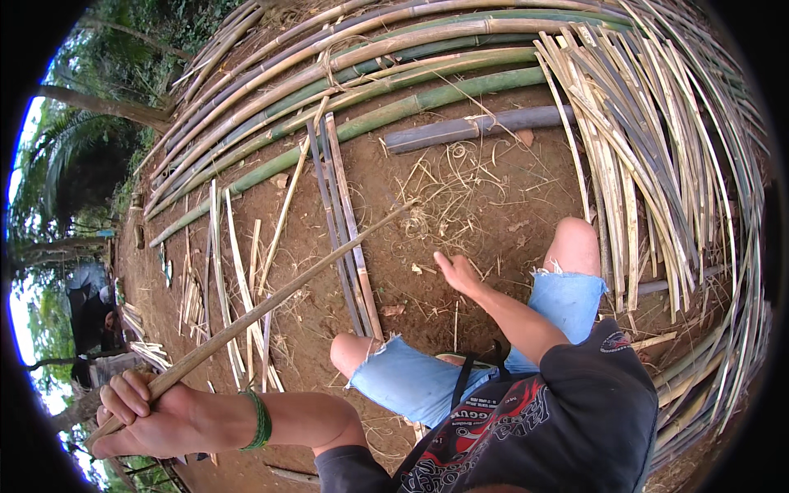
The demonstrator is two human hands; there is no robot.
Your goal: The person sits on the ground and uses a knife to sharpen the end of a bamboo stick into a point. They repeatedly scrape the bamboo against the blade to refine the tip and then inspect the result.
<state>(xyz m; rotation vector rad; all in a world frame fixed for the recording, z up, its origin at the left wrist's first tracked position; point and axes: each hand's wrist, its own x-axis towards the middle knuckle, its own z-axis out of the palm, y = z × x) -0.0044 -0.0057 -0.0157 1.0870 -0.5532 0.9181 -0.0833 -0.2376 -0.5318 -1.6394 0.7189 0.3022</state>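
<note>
The left hand [136, 411] is wrapped round the near end of a long stick [279, 297]; it slants toward curled shavings [448, 177], probably stiff, lightish, best held mid-length; the right hand's [460, 275] grip I can't tell.

Long bamboo poles [477, 87], some green and some tan, lay side by side across the far part of a brown earth yard [312, 316]. A thick, dark grey bamboo length [444, 131] rested just in front of them. Split strips [633, 164] spread in a loose pile at right, while pale slats [218, 271] lay at left. Green foliage [62, 164] and a tree trunk [107, 104] bordered the site.
</note>
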